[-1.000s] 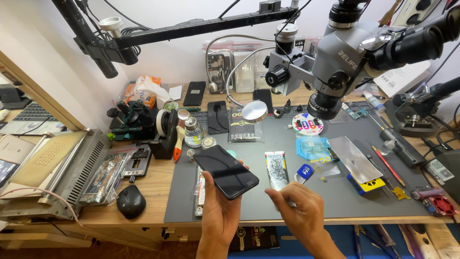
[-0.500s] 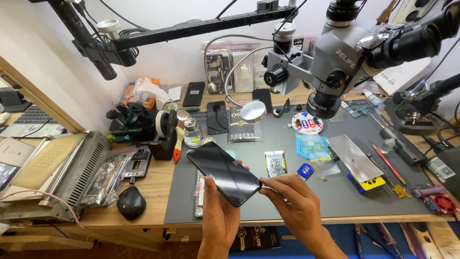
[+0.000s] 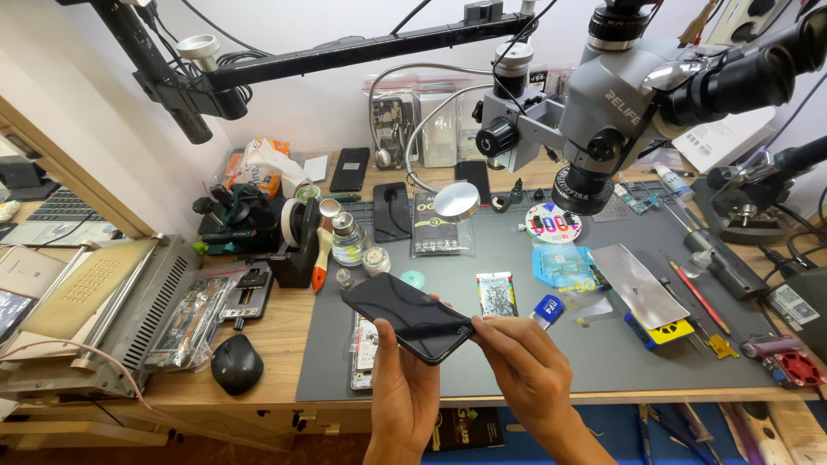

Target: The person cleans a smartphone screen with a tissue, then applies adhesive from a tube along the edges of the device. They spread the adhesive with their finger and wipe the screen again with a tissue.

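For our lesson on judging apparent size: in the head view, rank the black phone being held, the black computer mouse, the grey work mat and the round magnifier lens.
1. Grey work mat
2. Black phone, though nearness to the camera enlarges it
3. Black computer mouse
4. Round magnifier lens, close to the mouse but farther off, so that pair is unsure

Two hands: left hand [image 3: 405, 387], right hand [image 3: 525, 370]. One dark phone [image 3: 407, 316] held up. One microscope [image 3: 620, 103]. One computer mouse [image 3: 236, 362]. One grey work mat [image 3: 482, 362]. One laptop [image 3: 52, 215]. One tape dispenser [image 3: 297, 237]. One red-handled brush [image 3: 320, 257].
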